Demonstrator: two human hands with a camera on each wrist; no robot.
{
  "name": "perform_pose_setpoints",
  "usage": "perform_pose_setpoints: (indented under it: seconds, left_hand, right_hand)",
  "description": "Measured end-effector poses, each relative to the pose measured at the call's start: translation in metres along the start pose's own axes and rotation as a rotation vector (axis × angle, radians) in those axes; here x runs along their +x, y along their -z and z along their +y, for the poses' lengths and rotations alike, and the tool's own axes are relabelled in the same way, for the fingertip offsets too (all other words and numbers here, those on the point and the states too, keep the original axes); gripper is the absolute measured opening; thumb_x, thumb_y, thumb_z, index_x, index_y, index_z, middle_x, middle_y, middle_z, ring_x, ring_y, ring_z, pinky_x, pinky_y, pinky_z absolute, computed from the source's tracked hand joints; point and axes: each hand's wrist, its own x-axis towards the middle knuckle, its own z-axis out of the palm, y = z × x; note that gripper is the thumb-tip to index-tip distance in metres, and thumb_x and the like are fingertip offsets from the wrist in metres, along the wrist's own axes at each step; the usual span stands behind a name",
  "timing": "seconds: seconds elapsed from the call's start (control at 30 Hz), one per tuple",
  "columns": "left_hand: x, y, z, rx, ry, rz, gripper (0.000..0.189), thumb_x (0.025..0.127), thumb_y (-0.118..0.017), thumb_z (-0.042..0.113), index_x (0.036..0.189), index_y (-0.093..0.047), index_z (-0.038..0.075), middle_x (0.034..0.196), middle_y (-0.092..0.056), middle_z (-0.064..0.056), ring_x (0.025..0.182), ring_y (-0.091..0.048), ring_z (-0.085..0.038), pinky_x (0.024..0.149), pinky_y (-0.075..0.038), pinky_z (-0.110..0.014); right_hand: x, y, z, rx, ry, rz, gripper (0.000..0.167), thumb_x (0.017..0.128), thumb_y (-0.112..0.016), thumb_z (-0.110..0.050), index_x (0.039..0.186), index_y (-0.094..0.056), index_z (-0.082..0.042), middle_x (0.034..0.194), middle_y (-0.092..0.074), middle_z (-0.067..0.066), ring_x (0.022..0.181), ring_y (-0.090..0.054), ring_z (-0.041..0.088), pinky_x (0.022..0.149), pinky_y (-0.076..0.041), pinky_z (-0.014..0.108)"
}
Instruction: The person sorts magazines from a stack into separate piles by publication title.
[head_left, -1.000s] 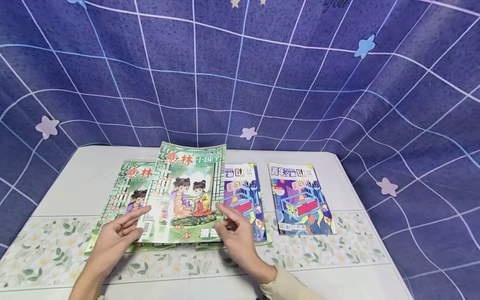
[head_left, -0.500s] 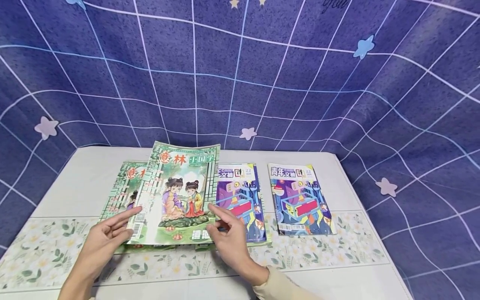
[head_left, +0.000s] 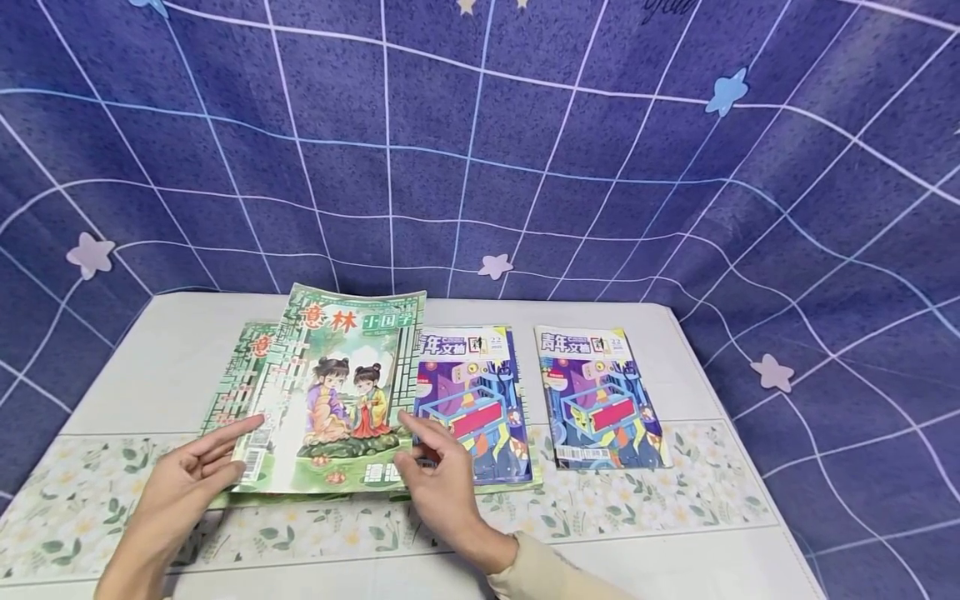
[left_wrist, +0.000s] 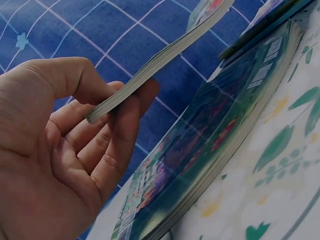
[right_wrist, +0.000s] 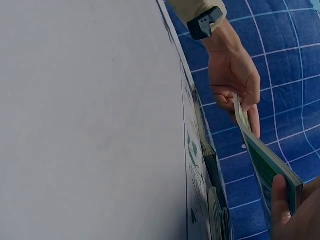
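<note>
A green magazine (head_left: 352,383) with two cartoon children on its cover is held up above the table, tilted. My left hand (head_left: 180,479) pinches its left edge between thumb and fingers, as the left wrist view also shows on the magazine's page edge (left_wrist: 160,60). At the lower right corner, my right hand (head_left: 442,483) grips the magazine between thumb and fingers. Beneath it lies another green magazine (head_left: 232,375), mostly hidden in the head view. To the right, a purple magazine (head_left: 480,408) lies on a larger green-edged one (head_left: 536,475).
A second purple magazine (head_left: 603,400) lies apart on the right of the white table (head_left: 637,558), which has a floral band (head_left: 712,492) across it. Behind and at the sides hangs a blue curtain (head_left: 427,183) with grid lines and stars.
Both hands have moved left with the green magazine, which now covers more of the green magazine beneath. More of the middle purple magazine's cover shows.
</note>
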Motion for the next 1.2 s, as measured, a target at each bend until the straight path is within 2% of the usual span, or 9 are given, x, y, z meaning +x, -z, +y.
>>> perform_pose_setpoints:
  seconds: [0.13, 0.23, 0.47, 0.63, 0.77, 0.87, 1.1, 1.2]
  left_hand:
    - [-0.003, 0.004, -0.001, 0.072, 0.061, 0.010, 0.052, 0.107, -0.071, 0.003, 0.159, -0.062, 0.008, 0.143, -0.055, 0.037, 0.119, -0.057, 0.019, 0.093, -0.050, -0.004]
    - [-0.004, 0.006, -0.002, 0.087, 0.070, 0.024, 0.053, 0.106, -0.072, 0.003, 0.158, -0.063, 0.010, 0.141, -0.055, 0.037, 0.118, -0.057, 0.020, 0.091, -0.050, -0.004]
    - [-0.003, 0.009, -0.004, 0.045, 0.009, 0.039, 0.055, 0.102, -0.071, -0.009, 0.155, -0.065, 0.004, 0.138, -0.058, 0.037, 0.119, -0.059, 0.019, 0.093, -0.051, -0.004]
    - [-0.004, 0.015, -0.009, 0.061, 0.040, 0.033, 0.054, 0.104, -0.071, -0.004, 0.157, -0.064, 0.008, 0.140, -0.055, 0.036, 0.117, -0.055, 0.023, 0.093, -0.050, -0.004]
    - [-0.004, 0.020, -0.013, -0.016, 0.051, 0.028, 0.054, 0.105, -0.070, -0.005, 0.157, -0.064, 0.008, 0.139, -0.057, 0.036, 0.116, -0.056, 0.023, 0.092, -0.051, -0.004]
    - [-0.005, 0.023, -0.015, -0.035, 0.052, 0.030, 0.054, 0.104, -0.070, -0.006, 0.156, -0.064, 0.007, 0.139, -0.058, 0.036, 0.116, -0.056, 0.022, 0.093, -0.051, -0.004]
    - [-0.005, 0.028, -0.019, 0.137, 0.112, 0.016, 0.056, 0.108, -0.070, 0.007, 0.162, -0.059, 0.015, 0.153, -0.049, 0.028, 0.120, -0.051, 0.020, 0.093, -0.049, -0.004]
    - [-0.006, 0.030, -0.022, 0.152, 0.108, 0.010, 0.055, 0.109, -0.070, 0.009, 0.162, -0.058, 0.012, 0.154, -0.049, 0.028, 0.121, -0.052, 0.018, 0.093, -0.049, -0.004]
  right_hand:
    - [0.000, -0.004, 0.001, -0.006, -0.007, -0.011, 0.056, 0.097, -0.071, 0.012, 0.151, -0.067, -0.002, 0.145, -0.066, 0.015, 0.093, -0.065, 0.006, 0.072, -0.057, 0.013]
    - [0.001, -0.007, 0.001, -0.014, -0.013, -0.015, 0.055, 0.098, -0.071, 0.011, 0.152, -0.067, -0.003, 0.146, -0.066, 0.014, 0.093, -0.065, 0.006, 0.073, -0.057, 0.013]
    - [0.002, -0.014, 0.003, -0.023, -0.010, -0.003, 0.057, 0.096, -0.071, 0.013, 0.150, -0.068, -0.003, 0.146, -0.067, 0.014, 0.091, -0.063, 0.004, 0.070, -0.054, 0.011]
    - [0.002, -0.019, 0.005, -0.004, -0.011, 0.004, 0.056, 0.095, -0.071, 0.014, 0.149, -0.069, -0.001, 0.147, -0.066, 0.016, 0.088, -0.063, 0.003, 0.068, -0.052, 0.011]
    - [0.004, -0.024, 0.007, 0.007, -0.023, -0.003, 0.056, 0.095, -0.072, 0.013, 0.149, -0.069, -0.002, 0.145, -0.068, 0.014, 0.087, -0.064, 0.003, 0.072, -0.054, 0.014]
    - [0.004, -0.027, 0.008, -0.003, -0.033, -0.006, 0.056, 0.094, -0.072, 0.012, 0.149, -0.069, -0.003, 0.145, -0.068, 0.012, 0.086, -0.064, 0.003, 0.077, -0.058, 0.017]
    - [0.007, -0.031, 0.012, -0.017, -0.052, 0.001, 0.056, 0.094, -0.072, 0.014, 0.147, -0.070, -0.003, 0.144, -0.070, 0.011, 0.083, -0.062, 0.003, 0.076, -0.057, 0.016]
    - [0.008, -0.033, 0.014, -0.007, -0.067, -0.001, 0.057, 0.093, -0.072, 0.014, 0.147, -0.070, -0.003, 0.144, -0.070, 0.011, 0.082, -0.063, 0.002, 0.074, -0.057, 0.015]
